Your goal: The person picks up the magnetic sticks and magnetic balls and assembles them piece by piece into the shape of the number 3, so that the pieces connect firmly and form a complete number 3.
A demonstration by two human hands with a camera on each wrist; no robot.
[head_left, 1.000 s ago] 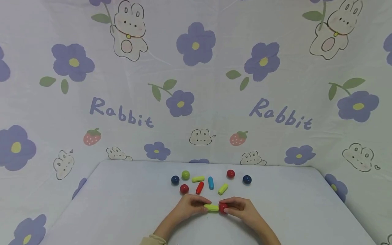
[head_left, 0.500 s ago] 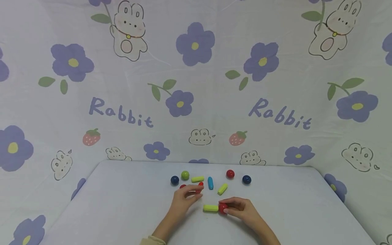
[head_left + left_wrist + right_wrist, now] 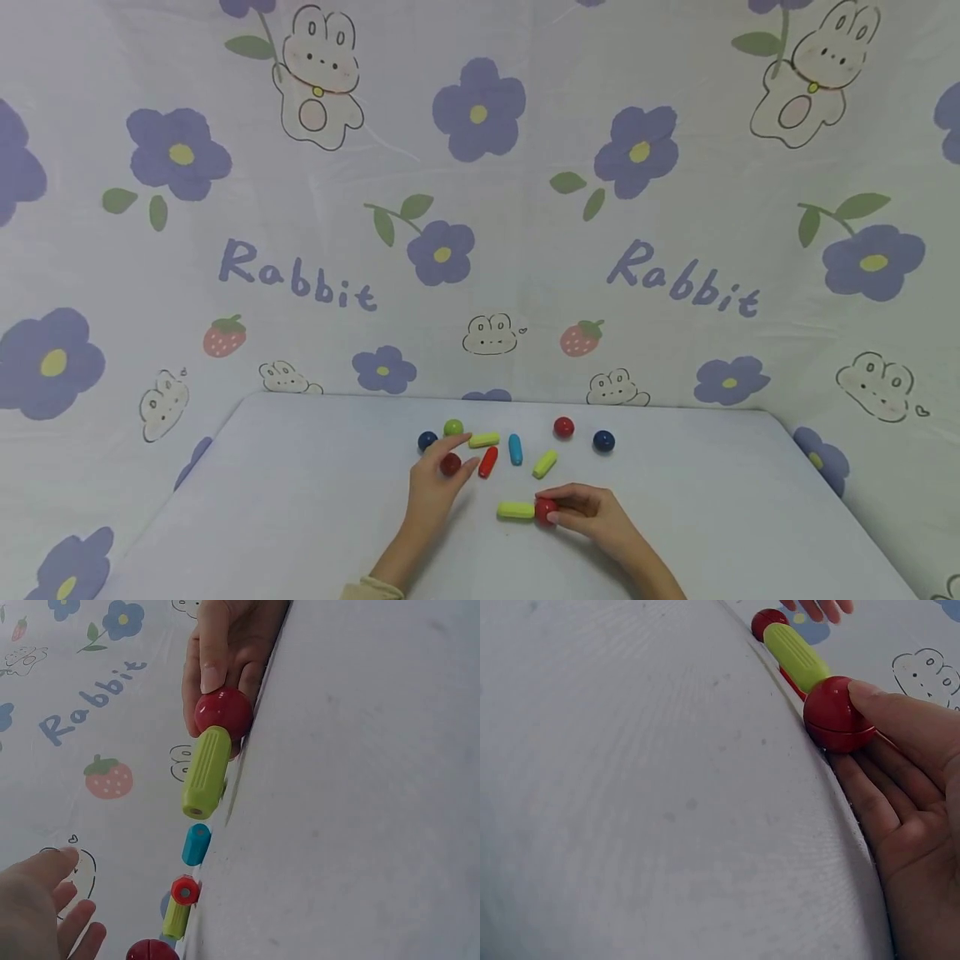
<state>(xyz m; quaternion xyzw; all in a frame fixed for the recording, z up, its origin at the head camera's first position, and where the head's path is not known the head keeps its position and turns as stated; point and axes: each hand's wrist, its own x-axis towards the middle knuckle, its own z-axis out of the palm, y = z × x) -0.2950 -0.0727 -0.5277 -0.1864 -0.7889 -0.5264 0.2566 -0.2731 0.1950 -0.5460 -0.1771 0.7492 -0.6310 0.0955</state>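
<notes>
My right hand (image 3: 592,512) pinches a glossy red ball (image 3: 838,712) between thumb and fingers. A ridged yellow-green rod (image 3: 207,772) lies end-on against that ball and points left. My left hand (image 3: 437,479) is above the table with thumb and fingers spread, holding nothing. Another red ball (image 3: 450,464) shows between its thumb and forefinger. Right of its thumb lies a short red rod (image 3: 488,462). The forefinger tip overlaps the end of a second yellow-green rod (image 3: 484,439) in the head view.
A blue rod (image 3: 515,449) and another yellow-green rod (image 3: 545,463) lie mid-table. Behind the left hand are a dark blue ball (image 3: 427,441) and a green ball (image 3: 453,427). Farther right sit a red ball (image 3: 564,427) and a dark blue ball (image 3: 603,442). A patterned cloth (image 3: 480,183) hangs behind the table.
My left hand has let go of the yellow-green rod, moved back and left past the red rod, and its fingers have spread around the left red ball. My right hand stays in place.
</notes>
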